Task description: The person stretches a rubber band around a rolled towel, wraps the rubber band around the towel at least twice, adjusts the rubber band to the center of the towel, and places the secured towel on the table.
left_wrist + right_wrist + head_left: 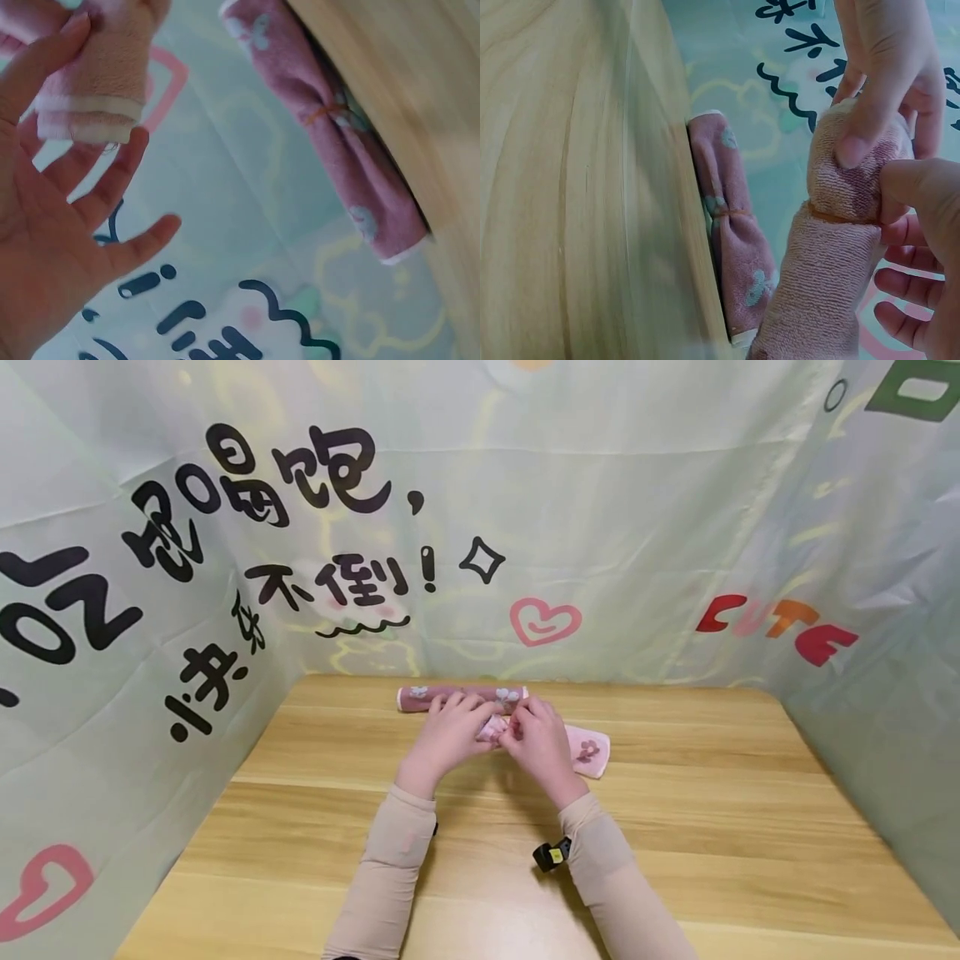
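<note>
A light pink rolled towel (589,752) with a flower print has a thin orange band round it, seen in the right wrist view (840,217). My left hand (452,735) grips its left end, thumb on top, as the right wrist view shows (892,67). My right hand (542,745) pinches the towel beside the band with thumb and fingertips; its other fingers are spread below (930,247). In the left wrist view the left thumb and fingertips touch the towel (97,82).
Behind the hands a darker pink rolled towel (465,697) with pale blue prints lies along the table's back edge, an orange band round its middle (324,112). The wooden table (712,827) meets printed cloth walls (637,527) at the back and sides.
</note>
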The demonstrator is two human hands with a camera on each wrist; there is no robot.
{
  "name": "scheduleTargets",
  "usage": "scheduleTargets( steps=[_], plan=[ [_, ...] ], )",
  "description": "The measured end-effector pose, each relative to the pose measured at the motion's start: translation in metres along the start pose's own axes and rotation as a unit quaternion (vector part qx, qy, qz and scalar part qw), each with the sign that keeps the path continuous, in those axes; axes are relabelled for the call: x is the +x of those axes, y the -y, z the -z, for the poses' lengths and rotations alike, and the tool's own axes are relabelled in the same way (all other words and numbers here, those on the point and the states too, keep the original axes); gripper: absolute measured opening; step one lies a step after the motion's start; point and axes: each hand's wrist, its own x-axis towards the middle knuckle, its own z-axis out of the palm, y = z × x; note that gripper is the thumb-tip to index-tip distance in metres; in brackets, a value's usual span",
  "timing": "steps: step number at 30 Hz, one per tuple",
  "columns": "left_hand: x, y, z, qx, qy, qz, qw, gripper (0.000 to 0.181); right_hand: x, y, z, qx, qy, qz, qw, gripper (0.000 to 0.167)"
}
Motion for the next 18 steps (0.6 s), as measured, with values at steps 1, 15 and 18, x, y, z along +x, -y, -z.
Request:
scheduleTargets(
  steps=[1, 15, 18],
  plan=[
    [-0.001, 0.0, -0.002, 0.02, -0.014, -0.004, 0.9997, 0.052, 0.0, 0.0, 0.0, 0.0, 0.001, 0.001, 1.0, 0.014],
    [-0.012, 0.006, -0.026, 0.123, -0.17, -0.045, 0.9766, 0.027, -0.004, 0.01, -0.009, -0.002, -0.011, 0.001, 0.9999, 0.016],
    [-0.012, 0.011, -0.029, 0.113, -0.204, -0.066, 0.9701, 0.025, -0.003, 0.012, -0.007, -0.011, -0.007, -0.009, 0.9999, 0.013]
  ],
)
